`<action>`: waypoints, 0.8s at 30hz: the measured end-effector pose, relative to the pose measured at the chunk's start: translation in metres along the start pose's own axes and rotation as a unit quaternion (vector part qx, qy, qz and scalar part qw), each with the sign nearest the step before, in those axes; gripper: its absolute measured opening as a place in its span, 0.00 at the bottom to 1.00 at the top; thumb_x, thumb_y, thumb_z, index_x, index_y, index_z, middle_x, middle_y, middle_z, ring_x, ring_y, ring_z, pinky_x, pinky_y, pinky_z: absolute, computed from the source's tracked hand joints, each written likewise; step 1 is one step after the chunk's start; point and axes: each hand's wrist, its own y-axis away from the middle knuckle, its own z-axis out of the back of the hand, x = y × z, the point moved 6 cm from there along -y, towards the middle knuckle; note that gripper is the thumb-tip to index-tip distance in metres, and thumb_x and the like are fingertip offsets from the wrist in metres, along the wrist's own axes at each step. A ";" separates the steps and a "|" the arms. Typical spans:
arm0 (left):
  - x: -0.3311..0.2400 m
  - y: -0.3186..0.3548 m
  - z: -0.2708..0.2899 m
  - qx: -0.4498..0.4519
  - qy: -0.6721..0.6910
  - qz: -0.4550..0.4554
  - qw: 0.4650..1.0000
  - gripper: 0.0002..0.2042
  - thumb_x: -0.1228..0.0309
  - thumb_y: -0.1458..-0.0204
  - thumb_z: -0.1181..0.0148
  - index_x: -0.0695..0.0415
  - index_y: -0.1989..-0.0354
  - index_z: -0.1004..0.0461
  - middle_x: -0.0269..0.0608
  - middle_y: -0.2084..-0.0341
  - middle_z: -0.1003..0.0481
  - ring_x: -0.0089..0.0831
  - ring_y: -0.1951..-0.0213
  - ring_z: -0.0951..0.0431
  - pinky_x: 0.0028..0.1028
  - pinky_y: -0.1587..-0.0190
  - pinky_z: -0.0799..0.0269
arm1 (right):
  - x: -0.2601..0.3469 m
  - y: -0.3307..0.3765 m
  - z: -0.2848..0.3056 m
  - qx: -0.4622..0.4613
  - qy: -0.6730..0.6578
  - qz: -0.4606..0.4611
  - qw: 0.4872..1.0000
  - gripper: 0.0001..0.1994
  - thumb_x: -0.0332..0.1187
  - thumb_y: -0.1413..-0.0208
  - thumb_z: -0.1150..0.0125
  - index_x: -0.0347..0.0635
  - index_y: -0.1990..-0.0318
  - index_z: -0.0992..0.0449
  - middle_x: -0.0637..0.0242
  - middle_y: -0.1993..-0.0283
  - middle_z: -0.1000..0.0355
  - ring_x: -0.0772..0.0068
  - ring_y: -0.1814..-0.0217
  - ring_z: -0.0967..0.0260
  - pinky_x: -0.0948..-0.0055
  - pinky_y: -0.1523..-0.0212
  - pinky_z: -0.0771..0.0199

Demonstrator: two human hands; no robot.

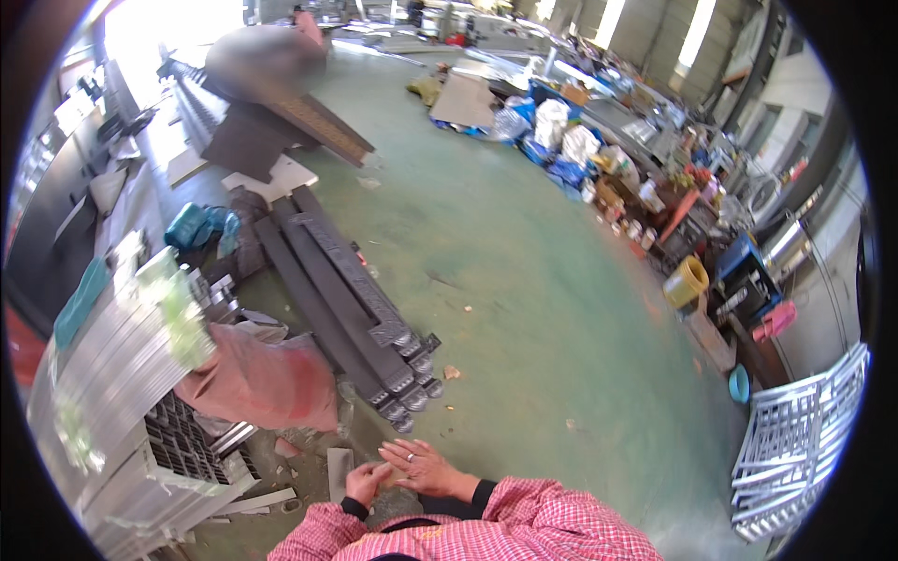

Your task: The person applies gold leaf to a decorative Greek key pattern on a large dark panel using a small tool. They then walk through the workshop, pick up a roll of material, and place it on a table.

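Low down, left hand [363,483] curled loosely, right hand [426,467] spread flat, fingers touching it, both holding nothing

hands [404,472]: 2 | dark carved posts [354,309]: 4 | yellow bucket [686,281]: 1 | white metal grille [795,439]: 1

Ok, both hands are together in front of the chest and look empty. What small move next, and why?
Probably reach the left hand down to the small flat grey piece on the floor just beside it. The right hand lies open with its fingers spread and holds nothing that I can see, and the left is loosely curled against it. That piece is the nearest thing; the long dark bars lie farther off.
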 end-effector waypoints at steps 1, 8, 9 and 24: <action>-0.031 -0.007 -0.035 0.034 -0.004 -0.068 0.997 0.13 0.68 0.59 0.34 0.65 0.68 0.24 0.32 0.82 0.28 0.17 0.86 0.36 0.19 0.85 0.43 | -0.030 0.017 0.002 0.077 -0.026 -0.103 0.991 0.36 0.49 0.52 0.45 0.46 0.37 0.50 0.61 0.40 0.41 0.58 0.42 0.40 0.59 0.39 0.52; -0.125 -0.046 -0.170 0.177 -0.070 -0.074 0.979 0.15 0.71 0.58 0.34 0.67 0.64 0.26 0.38 0.72 0.25 0.21 0.71 0.27 0.21 0.67 0.31 | -0.149 0.104 0.083 -0.117 -0.415 -0.383 0.817 0.42 0.39 0.58 0.32 0.44 0.38 0.51 0.54 0.47 0.38 0.61 0.47 0.38 0.63 0.49 0.36; -0.131 -0.054 -0.195 0.219 -0.111 -0.111 0.963 0.16 0.70 0.59 0.34 0.66 0.62 0.26 0.38 0.72 0.25 0.21 0.70 0.27 0.20 0.67 0.31 | -0.155 0.111 0.091 -0.157 -0.456 -0.388 0.785 0.39 0.38 0.58 0.32 0.43 0.39 0.49 0.55 0.50 0.36 0.63 0.50 0.35 0.66 0.52 0.34; -0.234 -0.156 -0.351 0.269 -0.137 -0.060 0.951 0.12 0.64 0.48 0.45 0.62 0.68 0.25 0.30 0.84 0.30 0.12 0.86 0.40 0.16 0.85 0.49 | -0.316 0.186 0.264 -0.540 -0.415 -0.463 0.567 0.11 0.36 0.46 0.44 0.40 0.59 0.32 0.69 0.69 0.31 0.81 0.75 0.33 0.81 0.75 0.31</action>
